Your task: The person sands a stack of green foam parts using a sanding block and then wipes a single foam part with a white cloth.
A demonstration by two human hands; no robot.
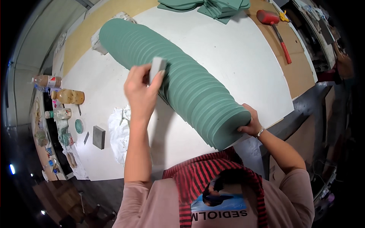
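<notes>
A long row of thin green rounded sheets, overlapping like fanned slices, runs slantwise from the far left to the near right. My left hand is closed round a small light-grey rectangular block, upright against or just over the row's left side; whether it touches is hard to tell. At the near end, my right hand grips the last sheets, thumb on the front face and fingers behind the edge.
Crumpled white plastic, a dark grey block and bottles lie on the left of the white table. More green sheets are stacked at the back. A red mallet rests on brown board at the right.
</notes>
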